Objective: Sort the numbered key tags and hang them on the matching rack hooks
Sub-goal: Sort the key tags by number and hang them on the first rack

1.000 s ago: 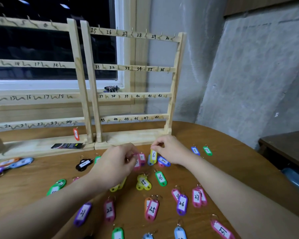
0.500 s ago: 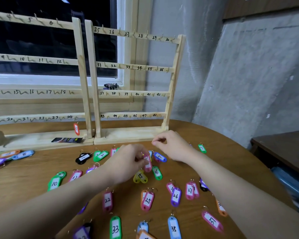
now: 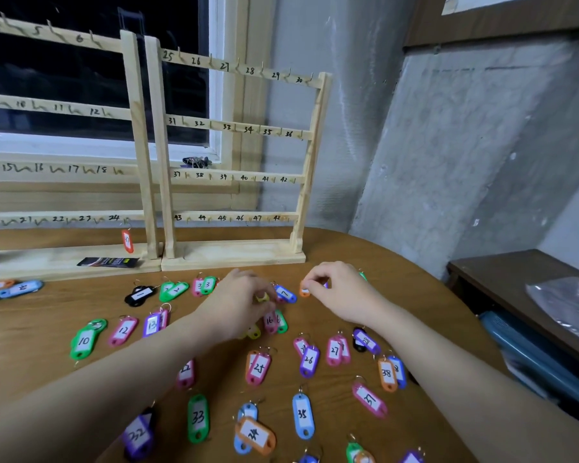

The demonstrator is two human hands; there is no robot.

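Wooden tabletop (image 3: 30, 315) is covered in coloured key tags, pretty much all lying flat with the handwritten numbers facing up; green 10 (image 3: 82, 342), pink 12 (image 3: 122, 330), green 33 (image 3: 198, 418), blue 35 (image 3: 303, 416), orange 38 (image 3: 387, 374) and a pink 25 (image 3: 258, 368) are easy to read, lots of others are too blurry. Left hand (image 3: 238, 304) sits over the middle of the pile with fingers curled, pinching a small yellow tag (image 3: 262, 297) between thumb and fingertips; can't read its number. Right hand (image 3: 340, 289) is just to the right, fingers bent, pinching an orange tag (image 3: 304, 291) at its top end, low over the table; number is hidden too. Blue 7 tag (image 3: 285, 293) lies between the two hands.

Behind them stand two wooden racks side by side, touching at the base; the right rack (image 3: 310, 155) has hooks marked 25 to 48, the left rack (image 3: 137, 145) shows lower numbers up to 24. Only one tag is hung, a red tag (image 3: 127, 241) on the left rack's bottom row near 24; a black packet (image 3: 108, 262) lies on that rack's base.
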